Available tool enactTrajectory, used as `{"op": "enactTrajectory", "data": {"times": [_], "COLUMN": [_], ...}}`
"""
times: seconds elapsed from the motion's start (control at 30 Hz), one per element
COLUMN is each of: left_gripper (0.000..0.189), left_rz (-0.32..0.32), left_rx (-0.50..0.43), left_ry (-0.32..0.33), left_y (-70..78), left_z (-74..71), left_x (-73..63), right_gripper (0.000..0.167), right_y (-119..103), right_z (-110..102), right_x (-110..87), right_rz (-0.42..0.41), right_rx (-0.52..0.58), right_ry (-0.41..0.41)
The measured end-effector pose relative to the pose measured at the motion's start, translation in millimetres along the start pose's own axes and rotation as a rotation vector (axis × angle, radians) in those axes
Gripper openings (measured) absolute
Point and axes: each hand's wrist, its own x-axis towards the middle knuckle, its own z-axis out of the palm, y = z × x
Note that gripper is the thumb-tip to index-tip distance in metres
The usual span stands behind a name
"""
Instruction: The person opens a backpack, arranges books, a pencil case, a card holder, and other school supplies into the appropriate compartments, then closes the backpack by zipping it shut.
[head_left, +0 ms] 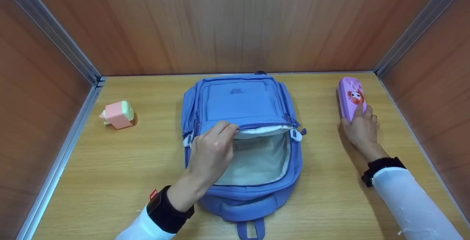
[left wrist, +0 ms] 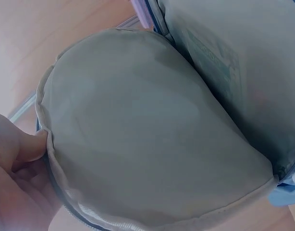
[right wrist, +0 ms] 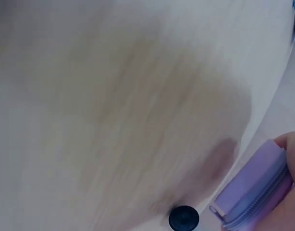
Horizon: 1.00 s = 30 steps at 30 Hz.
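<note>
A blue backpack (head_left: 238, 100) lies on its back in the middle of the table, its front compartment unzipped and pale grey lining showing. My left hand (head_left: 214, 148) pinches the edge of the opened flap between thumb and fingers. In the left wrist view the flap's grey lining (left wrist: 138, 120) spreads wide, with the left hand (left wrist: 18, 168) at its zipped rim. Over at the right, my right hand (head_left: 361, 128) grips the near end of a purple pencil case (head_left: 347, 96) with a cartoon figure on it. The right wrist view shows the case's zipper (right wrist: 258, 197) beside the fingers.
A pink box-shaped item (head_left: 117, 115) with a pale green end lies at the left of the wooden table (head_left: 147, 151). Wood panels (head_left: 235, 23) with metal edging enclose the back and both sides. A black round piece (right wrist: 183, 218) shows in the right wrist view.
</note>
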Motion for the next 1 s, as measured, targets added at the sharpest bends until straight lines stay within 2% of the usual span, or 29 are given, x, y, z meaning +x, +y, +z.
{"op": "enactTrajectory", "data": {"times": [0.3, 0.53, 0.67, 0.77, 0.87, 1.0], "left_gripper": [0.008, 0.007, 0.007, 0.006, 0.006, 0.005], "left_rz": [0.0, 0.003, 0.002, 0.005, 0.008, 0.013], "left_rx": [0.017, 0.005, -0.002, -0.001, -0.003, -0.004], "left_ry": [0.01, 0.013, 0.015, 0.017, 0.019, 0.026], "left_y": [-1.5, -3.1, -4.3, -5.6, -7.1, -9.3], "left_z": [0.1, 0.8, 0.7, 0.9, 1.9, 3.4], "left_x": [2.8, 4.1, 5.1, 6.1, 7.0, 8.7], "right_gripper": [0.085, 0.085, 0.088, 0.087, 0.079, 0.077], "right_y": [-17, -42, -58, -68, -77, -86], "right_z": [-9, -19, -22, -20, -15, -5], "right_x": [-32.6, -73.8, -99.0, -114.7, -126.0, -135.3], "right_rz": [-0.24, -0.393, -0.518, -0.657, -0.838, -1.072], "right_rx": [0.224, 0.408, 0.485, 0.523, 0.536, 0.528], "right_ry": [0.128, 0.189, 0.232, 0.273, 0.341, 0.428]}}
